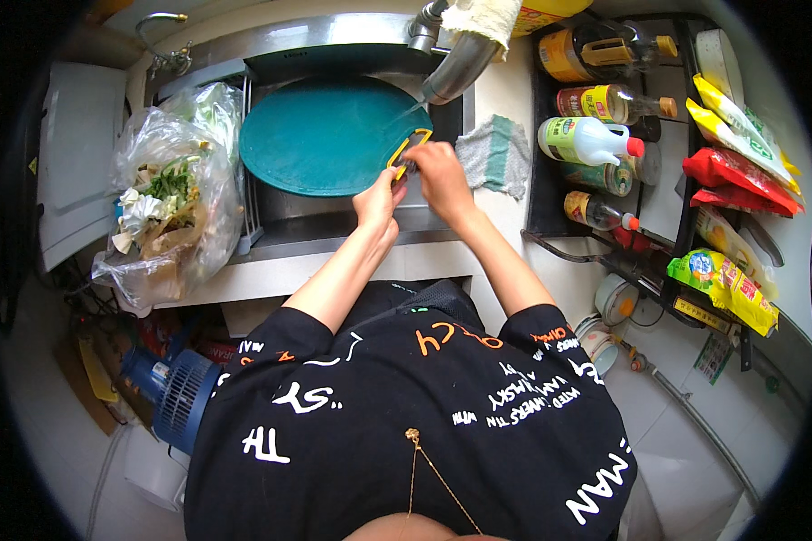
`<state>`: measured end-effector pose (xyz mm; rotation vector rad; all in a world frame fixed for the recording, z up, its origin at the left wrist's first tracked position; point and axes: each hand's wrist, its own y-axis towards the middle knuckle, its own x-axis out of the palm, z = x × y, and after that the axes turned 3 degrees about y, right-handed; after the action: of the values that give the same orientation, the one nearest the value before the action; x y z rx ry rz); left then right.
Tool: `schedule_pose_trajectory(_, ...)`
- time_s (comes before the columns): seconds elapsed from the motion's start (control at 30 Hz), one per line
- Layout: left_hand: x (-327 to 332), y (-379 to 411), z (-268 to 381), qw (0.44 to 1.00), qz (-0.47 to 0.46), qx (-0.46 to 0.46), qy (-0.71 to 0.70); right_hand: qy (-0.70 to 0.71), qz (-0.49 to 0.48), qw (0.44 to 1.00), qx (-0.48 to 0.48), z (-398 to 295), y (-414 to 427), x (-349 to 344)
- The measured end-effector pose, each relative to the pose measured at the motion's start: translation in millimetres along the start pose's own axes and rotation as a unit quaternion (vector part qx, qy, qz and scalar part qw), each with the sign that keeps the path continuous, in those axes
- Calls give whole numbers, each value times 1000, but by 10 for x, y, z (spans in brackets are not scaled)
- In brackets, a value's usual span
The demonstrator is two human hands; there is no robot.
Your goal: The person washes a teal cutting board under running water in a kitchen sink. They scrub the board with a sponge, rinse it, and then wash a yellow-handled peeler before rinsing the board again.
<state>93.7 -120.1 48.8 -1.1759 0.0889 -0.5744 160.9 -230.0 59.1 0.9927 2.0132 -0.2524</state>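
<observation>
A teal oval cutting board lies tilted across the steel sink. At its right end is a grip with yellow trim. My left hand holds the board by this end, thumb on the yellow trim. Pressed to the grip, my right hand pinches a small dark grey wad, perhaps a scouring pad; the fingers hide most of it. Water runs from the faucet spout onto the board near the grip.
A striped cloth lies on the counter to the right. Beyond it, a rack holds several bottles, among them a white one. Left of the sink, an open plastic bag contains vegetable scraps. A blue fan stands below.
</observation>
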Motion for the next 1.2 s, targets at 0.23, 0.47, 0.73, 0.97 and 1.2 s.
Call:
schedule_pose_trajectory(0.23,-30,53,-58,999,-21,19,-21,-68,37,996,40,362,74,84)
schedule_pose_trajectory(0.47,-56,62,-45,999,-2,19,-48,25,48,999,-4,-213,-103,81)
schedule_pose_trajectory(0.73,-75,38,-20,999,-8,18,-37,-41,51,996,67,250,-53,206)
schedule_pose_trajectory(0.97,-35,-8,-17,999,-38,14,-31,-86,56,991,90,585,31,193)
schedule_pose_trajectory(1.2,-85,14,-28,999,-41,23,-16,3,8,1000,-7,-131,-6,-3)
